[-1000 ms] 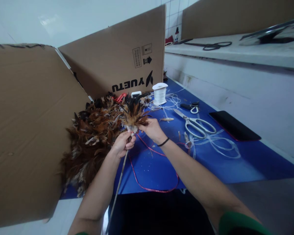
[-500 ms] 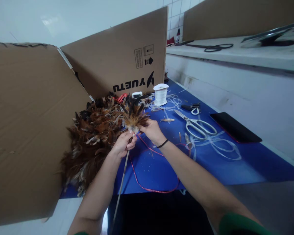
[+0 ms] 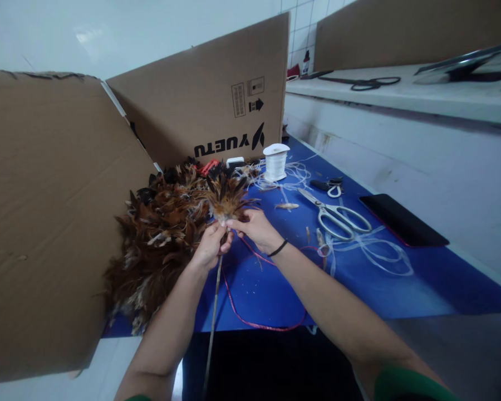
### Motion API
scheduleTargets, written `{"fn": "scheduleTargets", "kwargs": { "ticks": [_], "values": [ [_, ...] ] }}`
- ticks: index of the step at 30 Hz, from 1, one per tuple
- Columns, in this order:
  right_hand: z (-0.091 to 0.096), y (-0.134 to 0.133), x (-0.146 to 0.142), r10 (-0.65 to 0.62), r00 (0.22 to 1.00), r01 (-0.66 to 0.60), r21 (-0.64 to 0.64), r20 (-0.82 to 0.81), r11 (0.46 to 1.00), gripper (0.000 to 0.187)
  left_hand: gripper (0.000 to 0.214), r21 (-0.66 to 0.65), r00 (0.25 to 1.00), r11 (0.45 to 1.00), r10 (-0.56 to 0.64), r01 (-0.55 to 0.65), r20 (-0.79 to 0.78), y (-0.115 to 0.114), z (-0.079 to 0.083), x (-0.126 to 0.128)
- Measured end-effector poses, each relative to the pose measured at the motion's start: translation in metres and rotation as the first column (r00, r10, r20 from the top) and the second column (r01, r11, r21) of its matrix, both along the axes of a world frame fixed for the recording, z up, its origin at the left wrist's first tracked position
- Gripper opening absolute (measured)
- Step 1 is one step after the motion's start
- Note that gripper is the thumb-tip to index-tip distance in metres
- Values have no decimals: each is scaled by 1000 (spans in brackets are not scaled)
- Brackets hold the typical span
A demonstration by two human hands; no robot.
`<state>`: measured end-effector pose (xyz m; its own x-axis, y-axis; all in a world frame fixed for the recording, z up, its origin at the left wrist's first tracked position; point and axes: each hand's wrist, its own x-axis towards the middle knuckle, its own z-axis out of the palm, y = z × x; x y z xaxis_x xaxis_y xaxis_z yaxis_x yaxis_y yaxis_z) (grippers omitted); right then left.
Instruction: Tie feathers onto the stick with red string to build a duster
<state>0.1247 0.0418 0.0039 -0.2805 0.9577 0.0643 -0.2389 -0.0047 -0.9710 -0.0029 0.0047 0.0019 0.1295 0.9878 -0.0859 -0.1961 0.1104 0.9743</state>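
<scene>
My left hand (image 3: pixel 211 246) is closed around the top of a thin stick (image 3: pixel 212 323) that runs down toward me. A tuft of brown feathers (image 3: pixel 224 197) sits on the stick's upper end. My right hand (image 3: pixel 254 227), with a black band at the wrist, pinches the base of that tuft right beside my left fingers. A red cord (image 3: pixel 250 317) trails from the hands across the blue table (image 3: pixel 421 278). A large heap of brown feathers (image 3: pixel 158 234) lies just left of both hands.
Cardboard sheets (image 3: pixel 45 211) stand at the left and behind. On the blue table lie white-handled scissors (image 3: pixel 334 214), small snips (image 3: pixel 328 185), a white thread spool (image 3: pixel 275 161), loose white thread (image 3: pixel 371 250) and a black phone (image 3: pixel 403 219). A raised ledge holds black scissors (image 3: pixel 365 83).
My right hand has slid slightly down and left along the tuft's base, closer to my left hand. The stick's lower end has swung a little to the right.
</scene>
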Motion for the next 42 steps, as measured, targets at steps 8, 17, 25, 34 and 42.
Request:
{"fn": "scheduleTargets", "kwargs": {
  "ticks": [8, 17, 25, 34, 42],
  "values": [
    [-2, 1, 1, -32, 999, 31, -42, -36, 999, 38, 41, 50, 990, 999, 5, 2, -141, -3, 0, 2],
    [-4, 2, -1, -14, 997, 10, -58, -76, 998, 36, 52, 96, 983, 995, 28, -11, -182, -4, 0, 3],
    [-3, 3, 0, 17, 998, -23, -97, -64, 995, 27, 43, 174, 939, 981, 138, -85, -317, -2, -5, 3],
    [-1, 1, 2, 68, 994, -81, -177, -80, 981, 25, 30, 280, 875, 951, 242, -129, -418, 1, -14, 1],
    [-5, 4, 3, 31, 998, -41, -176, -60, 984, 25, 27, 313, 830, 942, 268, -120, -489, -2, -14, 9]
  ]
}}
